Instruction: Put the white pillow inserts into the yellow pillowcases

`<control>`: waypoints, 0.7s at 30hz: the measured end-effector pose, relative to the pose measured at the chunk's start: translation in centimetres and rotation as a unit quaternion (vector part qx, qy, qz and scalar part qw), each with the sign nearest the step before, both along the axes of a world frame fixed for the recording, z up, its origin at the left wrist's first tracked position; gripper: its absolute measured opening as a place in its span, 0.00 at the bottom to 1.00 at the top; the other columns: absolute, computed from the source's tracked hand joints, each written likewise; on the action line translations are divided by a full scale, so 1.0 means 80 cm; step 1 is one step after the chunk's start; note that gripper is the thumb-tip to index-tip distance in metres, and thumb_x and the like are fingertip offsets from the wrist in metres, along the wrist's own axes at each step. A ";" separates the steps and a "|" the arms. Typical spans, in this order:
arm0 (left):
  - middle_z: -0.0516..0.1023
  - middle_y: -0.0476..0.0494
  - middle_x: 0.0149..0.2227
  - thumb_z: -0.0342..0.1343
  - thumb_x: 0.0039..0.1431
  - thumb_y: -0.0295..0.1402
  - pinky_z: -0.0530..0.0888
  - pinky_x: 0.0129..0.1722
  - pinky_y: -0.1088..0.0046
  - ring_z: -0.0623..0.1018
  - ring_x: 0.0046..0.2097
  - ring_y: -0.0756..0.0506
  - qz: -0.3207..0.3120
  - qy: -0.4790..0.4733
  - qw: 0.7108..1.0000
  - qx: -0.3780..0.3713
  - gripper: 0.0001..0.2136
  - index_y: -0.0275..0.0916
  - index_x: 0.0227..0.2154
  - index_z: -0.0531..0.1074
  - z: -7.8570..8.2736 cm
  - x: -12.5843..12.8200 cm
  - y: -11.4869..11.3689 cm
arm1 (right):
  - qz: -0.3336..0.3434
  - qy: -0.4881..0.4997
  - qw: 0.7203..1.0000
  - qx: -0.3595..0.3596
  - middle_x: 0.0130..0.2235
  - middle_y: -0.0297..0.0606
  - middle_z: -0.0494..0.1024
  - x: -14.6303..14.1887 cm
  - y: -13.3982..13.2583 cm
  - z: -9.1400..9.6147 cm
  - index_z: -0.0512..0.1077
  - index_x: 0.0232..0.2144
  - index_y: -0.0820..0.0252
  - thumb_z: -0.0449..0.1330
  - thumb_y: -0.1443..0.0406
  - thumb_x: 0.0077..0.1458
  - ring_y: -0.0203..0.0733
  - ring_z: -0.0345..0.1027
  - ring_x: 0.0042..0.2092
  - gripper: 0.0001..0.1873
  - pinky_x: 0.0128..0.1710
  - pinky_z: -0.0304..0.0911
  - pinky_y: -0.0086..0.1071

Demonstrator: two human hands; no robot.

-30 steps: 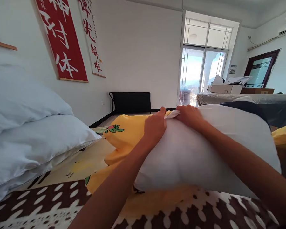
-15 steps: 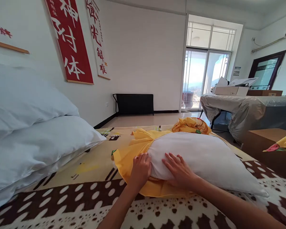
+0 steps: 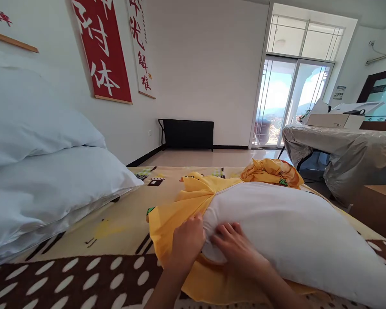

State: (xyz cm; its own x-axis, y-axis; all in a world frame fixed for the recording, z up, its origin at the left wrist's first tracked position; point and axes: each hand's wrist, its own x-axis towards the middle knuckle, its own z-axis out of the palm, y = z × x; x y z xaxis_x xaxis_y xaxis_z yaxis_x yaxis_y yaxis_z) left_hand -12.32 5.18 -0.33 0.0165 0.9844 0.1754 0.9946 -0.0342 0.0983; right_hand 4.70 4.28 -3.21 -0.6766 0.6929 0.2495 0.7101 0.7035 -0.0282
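A plump white pillow [image 3: 276, 227] lies on the patterned blanket, its left end inside the gathered mouth of a yellow pillowcase [image 3: 170, 214]. My left hand [image 3: 189, 238] is closed on the pillowcase fabric at the seam where it meets the pillow. Just to its right, my right hand [image 3: 238, 249] has its fingers curled into the pillow's white surface, gripping it near that end. Part of the pillowcase spreads out flat beneath the pillow and under my wrists. The fingertips of my left hand are partly hidden.
Stacked white pillows [image 3: 58, 180] stand at the left. A crumpled yellow patterned cloth [image 3: 270, 171] sits behind the pillow. The brown and cream blanket [image 3: 93, 274] covers the surface. At the right are a plastic-covered table [image 3: 344, 141] with boxes and a brown cardboard box [image 3: 376, 210].
My right hand's fingers, formerly spread flat on the pillow, now curl into it lower and closer to my left hand. The view has tilted down and moved closer.
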 end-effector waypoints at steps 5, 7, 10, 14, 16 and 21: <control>0.76 0.33 0.37 0.39 0.58 0.23 0.67 0.43 0.56 0.75 0.44 0.36 0.002 0.070 0.997 0.040 0.15 0.34 0.35 0.72 -0.011 0.006 -0.004 | -0.002 0.018 1.000 0.024 0.45 0.40 0.67 0.005 -0.007 -0.003 0.66 0.43 0.56 0.55 0.74 0.50 0.45 0.60 0.47 0.17 0.50 0.51 0.40; 0.76 0.34 0.38 0.39 0.59 0.24 0.67 0.44 0.56 0.74 0.44 0.36 0.013 0.077 0.996 0.038 0.15 0.35 0.33 0.72 -0.008 0.006 -0.005 | -0.004 0.013 0.999 0.030 0.41 0.40 0.69 0.006 -0.014 0.001 0.66 0.39 0.57 0.53 0.74 0.50 0.45 0.62 0.44 0.13 0.45 0.53 0.38; 0.77 0.35 0.36 0.40 0.60 0.27 0.69 0.41 0.60 0.76 0.43 0.37 0.036 0.067 0.997 -0.030 0.14 0.35 0.32 0.73 0.000 0.003 -0.005 | 0.028 -0.021 0.999 -0.012 0.33 0.36 0.73 0.007 -0.026 0.004 0.65 0.33 0.58 0.53 0.73 0.49 0.42 0.66 0.34 0.08 0.36 0.54 0.34; 0.78 0.34 0.33 0.42 0.59 0.31 0.70 0.36 0.61 0.78 0.39 0.36 0.051 0.075 0.989 -0.115 0.13 0.36 0.31 0.73 0.001 -0.002 -0.005 | -0.043 -0.067 0.995 -0.061 0.28 0.35 0.76 -0.002 -0.030 -0.008 0.65 0.46 0.60 0.57 0.75 0.41 0.42 0.70 0.26 0.26 0.22 0.45 0.33; 0.78 0.34 0.34 0.42 0.58 0.29 0.69 0.35 0.62 0.78 0.39 0.36 0.042 0.082 0.988 -0.126 0.13 0.36 0.32 0.73 -0.005 -0.003 -0.002 | -0.070 -0.087 0.992 -0.064 0.27 0.38 0.77 -0.012 -0.025 -0.021 0.62 0.54 0.64 0.56 0.76 0.42 0.45 0.72 0.26 0.33 0.20 0.42 0.34; 0.77 0.35 0.34 0.42 0.57 0.27 0.65 0.31 0.67 0.77 0.38 0.39 0.019 0.048 0.992 -0.112 0.12 0.36 0.28 0.71 -0.013 -0.012 0.011 | -0.077 -0.044 0.995 -0.034 0.25 0.40 0.78 -0.024 -0.005 -0.047 0.66 0.50 0.67 0.55 0.75 0.50 0.44 0.73 0.25 0.23 0.19 0.43 0.34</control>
